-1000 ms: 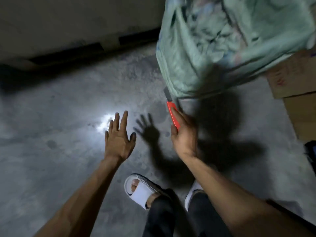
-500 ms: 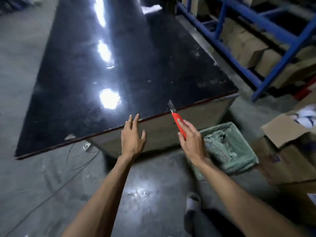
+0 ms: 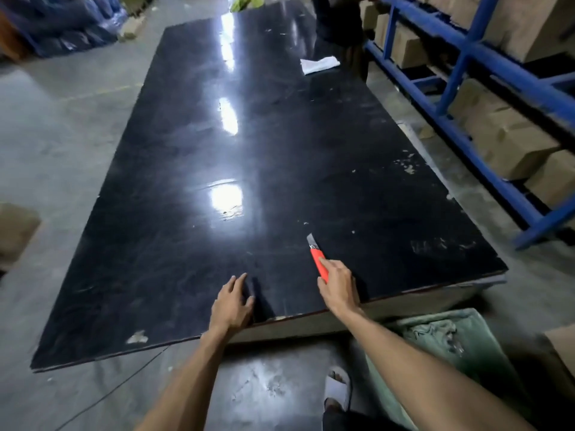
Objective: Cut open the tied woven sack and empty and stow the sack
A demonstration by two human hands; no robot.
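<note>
Over the black table (image 3: 280,150), right hand (image 3: 337,287) fingers grip the knife (image 3: 318,258), blade pointing away; left hand (image 3: 231,301) lies open.

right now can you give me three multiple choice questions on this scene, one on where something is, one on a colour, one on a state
1. Where does the green woven sack lie?
A. on the black table
B. on the floor by the table's near right corner
C. on the blue rack

2. What colour is the handle of the utility knife?
A. red-orange
B. yellow
C. black

3. How is the left hand?
A. gripping the sack
B. holding the knife
C. open, holding nothing

Answers:
1 B: the sack sits below the black table edge, beside the person's foot.
2 A: the handle in the right hand is bright red-orange.
3 C: its fingers are spread over the tabletop.
</note>
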